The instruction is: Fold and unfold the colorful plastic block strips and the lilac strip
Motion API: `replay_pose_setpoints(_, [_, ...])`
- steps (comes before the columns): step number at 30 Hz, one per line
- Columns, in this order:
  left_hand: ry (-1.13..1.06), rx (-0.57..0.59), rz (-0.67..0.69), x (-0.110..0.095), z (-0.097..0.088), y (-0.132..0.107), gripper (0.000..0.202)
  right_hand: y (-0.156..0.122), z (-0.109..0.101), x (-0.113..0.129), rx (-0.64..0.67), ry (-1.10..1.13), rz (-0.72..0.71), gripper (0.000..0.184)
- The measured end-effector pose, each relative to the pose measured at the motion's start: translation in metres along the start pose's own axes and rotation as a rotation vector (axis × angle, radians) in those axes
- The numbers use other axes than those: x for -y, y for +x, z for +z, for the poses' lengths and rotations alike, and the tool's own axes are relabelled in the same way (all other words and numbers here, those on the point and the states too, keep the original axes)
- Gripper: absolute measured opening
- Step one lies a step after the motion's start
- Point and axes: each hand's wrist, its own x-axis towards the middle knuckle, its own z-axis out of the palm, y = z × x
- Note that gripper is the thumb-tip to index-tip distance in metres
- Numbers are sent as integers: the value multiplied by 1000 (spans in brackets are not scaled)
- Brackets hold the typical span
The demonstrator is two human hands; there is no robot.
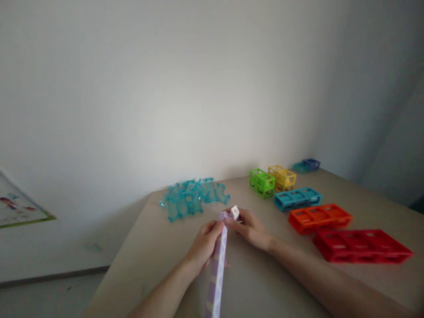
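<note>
A long, narrow lilac box-like bar (217,269) with pale diagonal lines runs from the bottom edge of the view up to both hands. My left hand (206,247) is closed around it near its far end. At that end my right hand (250,229) is closed too, its thumb on the bar and its fingers partly hidden. Just beside the bar's tip, a small white end piece (235,211) sticks up against the right fingers. Whether it is joined to the bar, I cannot tell.
Clear teal plastic pieces (185,198) lie piled at the back left of the table (139,260). On the right are open plastic frames: green (262,182), yellow (281,176), blue (298,198), orange (319,217) and red (361,245). A purple frame (311,164) sits in the far corner.
</note>
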Motion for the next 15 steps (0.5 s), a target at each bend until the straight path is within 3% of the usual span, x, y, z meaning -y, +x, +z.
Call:
replay_pose_setpoints(2, [75, -55, 17, 2, -1, 1, 42, -1, 1, 0, -46, -129, -13, 36])
replay_pose_setpoints(5, [133, -44, 42, 2, -3, 0, 40, -2, 2, 0, -40, -201, -40, 35])
replay_pose_setpoints(12, [105, 133, -16, 2, 0, -1, 46, -4, 2, 11, 59, -166, -147, 34])
replay_pose_setpoints(15, [50, 187, -36, 2, 2, 0, 47, -5, 3, 14, 25, -264, -189, 30])
